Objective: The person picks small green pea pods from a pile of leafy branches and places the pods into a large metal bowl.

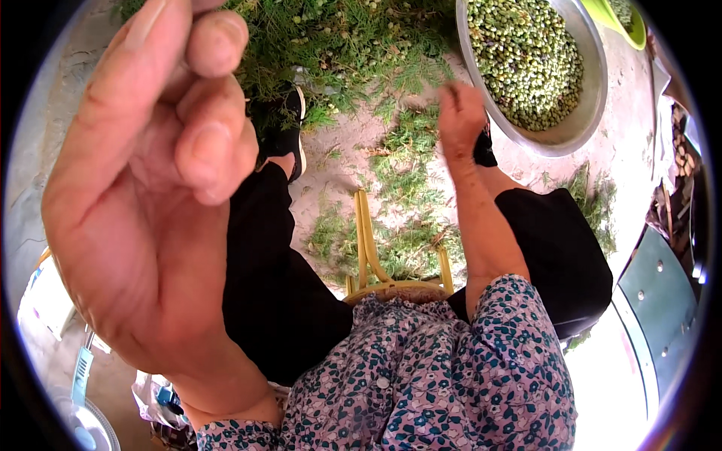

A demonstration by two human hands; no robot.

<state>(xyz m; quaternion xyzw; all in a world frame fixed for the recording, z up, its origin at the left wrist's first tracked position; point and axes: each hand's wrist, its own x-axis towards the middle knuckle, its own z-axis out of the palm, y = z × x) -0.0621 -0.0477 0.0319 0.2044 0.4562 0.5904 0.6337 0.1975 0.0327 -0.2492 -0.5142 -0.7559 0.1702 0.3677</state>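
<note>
I see my left hand [150,188] raised very close to the camera, palm turned to me, fingers curled inward with the thumb near the fingertips. If something small is pinched there, I cannot tell; nothing shows between the fingers. My right hand [460,116] is lower and farther away, stretched down toward the ground, its fingers closed together just beside the rim of the bowl [594,90]. It may hold a small pod or sprig, but that is too small to see, so I cannot say it is clamped on anything.

The bowl is metal and nearly full of small green peas [526,60]; it stands on the ground at the upper right. Green stems [406,173] lie scattered on the sandy ground between my knees and in a bigger heap at the top. I sit on a wooden stool [376,255], with dark trousers and a flowered blouse [429,376]. A second, light green bowl [632,22] shows at the top right edge.

My judgement: the step in hand is picking peas from the stems and dropping them in the bowl. The next move calls for the right hand to go over the rim and let go, or to take a fresh stem from the heap.
</note>
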